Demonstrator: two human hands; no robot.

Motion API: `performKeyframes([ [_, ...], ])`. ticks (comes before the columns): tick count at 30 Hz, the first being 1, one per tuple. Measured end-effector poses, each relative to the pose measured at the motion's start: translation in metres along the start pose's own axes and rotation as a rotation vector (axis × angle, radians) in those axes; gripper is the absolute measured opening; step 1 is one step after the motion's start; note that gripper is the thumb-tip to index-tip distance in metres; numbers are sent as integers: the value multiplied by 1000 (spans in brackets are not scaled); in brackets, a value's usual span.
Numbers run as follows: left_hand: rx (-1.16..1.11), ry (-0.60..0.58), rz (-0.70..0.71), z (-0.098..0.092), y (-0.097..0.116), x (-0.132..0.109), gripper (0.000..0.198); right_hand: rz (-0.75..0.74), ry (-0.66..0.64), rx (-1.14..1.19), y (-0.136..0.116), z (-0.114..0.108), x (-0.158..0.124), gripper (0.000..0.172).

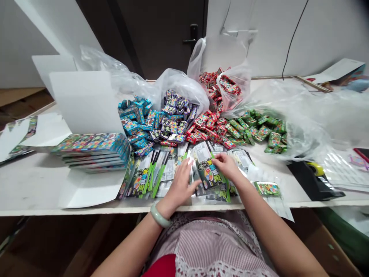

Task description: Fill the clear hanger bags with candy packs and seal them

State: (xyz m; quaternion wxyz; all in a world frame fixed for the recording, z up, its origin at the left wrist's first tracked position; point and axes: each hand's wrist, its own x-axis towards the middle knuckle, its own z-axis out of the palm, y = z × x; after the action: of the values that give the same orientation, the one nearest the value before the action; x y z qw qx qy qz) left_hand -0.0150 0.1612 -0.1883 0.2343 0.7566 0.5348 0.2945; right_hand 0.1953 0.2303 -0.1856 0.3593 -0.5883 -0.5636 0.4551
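My left hand (pixel 180 184) lies with spread fingers on a fanned row of flat foil candy packets (pixel 141 182), a pale green bangle on its wrist. My right hand (pixel 226 165) pinches the upper edge of one dark packet with a round candy picture (pixel 208 173). Behind the hands sit heaps of loose packets in blue (pixel 135 119), purple (pixel 175 111), red (pixel 209 125) and green (pixel 256 129). A stack of multicoloured flat boxes (pixel 95 152) stands to the left of my left hand. One green packet (pixel 267 189) lies apart to the right.
A white table edge (pixel 86 211) runs close to my body. Clear plastic bags (pixel 181 88) bunch behind the heaps, and one (pixel 230 86) holds red packets. A white card sheet (pixel 85 102) stands upright at the left. A black tape dispenser (pixel 315 181) sits at the right.
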Motion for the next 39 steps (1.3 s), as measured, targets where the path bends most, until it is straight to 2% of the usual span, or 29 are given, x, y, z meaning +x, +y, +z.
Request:
performKeyframes([
  [2, -217, 163, -97, -6, 1, 5, 60, 2, -1, 56, -4, -6, -12, 24],
  [3, -345, 187, -157, -8, 3, 9, 59, 3, -19, 99, -6, -7, -20, 28],
  [6, -696, 82, -303, -11, 16, 19, 46, -21, -85, 215, -10, -6, -43, 31],
  [7, -760, 54, -327, -11, 21, 21, 39, -73, -49, 218, -13, -6, -50, 29],
  [9, -757, 60, -319, -11, 30, 22, 27, -265, 167, 115, -20, -11, -59, 24],
  [11, -629, 60, -228, -14, 40, 20, 18, -520, 388, -75, -30, -21, -64, 27],
  [12, -540, 30, -163, -17, 44, 18, 15, -626, 425, -175, -36, -27, -64, 28],
  [14, -355, -63, -35, -25, 52, 14, 14, -741, 336, -326, -48, -37, -62, 25],
  [16, -196, -152, 59, -35, 59, 11, 17, -722, 209, -361, -56, -43, -59, 20],
  [19, -11, -173, 111, -48, 65, 9, 20, -532, 21, -186, -64, -46, -56, 19],
  [22, 113, -163, 207, -57, 65, 9, 21, -351, -374, -17, -70, -49, -59, 21],
  [24, 165, -129, 333, -59, 65, 10, 22, -316, -545, 3, -73, -53, -60, 21],
  [26, 226, -21, 446, -58, 66, 11, 26, -319, -558, 31, -74, -56, -59, 22],
  [28, 302, 85, 496, -55, 69, 12, 33, -317, -538, 82, -73, -58, -56, 24],
  [32, 341, 55, 463, -47, 66, 13, 29, -283, -552, 152, -70, -54, -52, 26],
  [34, 262, 49, 419, -44, 59, 15, 29, -302, -501, 133, -70, -49, -54, 24],
  [35, 201, 69, 374, -44, 55, 15, 28, -340, -411, 106, -70, -47, -57, 24],
  [37, 30, 147, 216, -46, 50, 16, 25, -460, -90, 47, -71, -41, -65, 28],
  [38, -75, 188, 121, -47, 49, 16, 24, -513, 84, 37, -69, -37, -70, 38],
  [39, -189, 219, 31, -47, 49, 16, 24, -539, 198, 48, -67, -32, -74, 52],
])
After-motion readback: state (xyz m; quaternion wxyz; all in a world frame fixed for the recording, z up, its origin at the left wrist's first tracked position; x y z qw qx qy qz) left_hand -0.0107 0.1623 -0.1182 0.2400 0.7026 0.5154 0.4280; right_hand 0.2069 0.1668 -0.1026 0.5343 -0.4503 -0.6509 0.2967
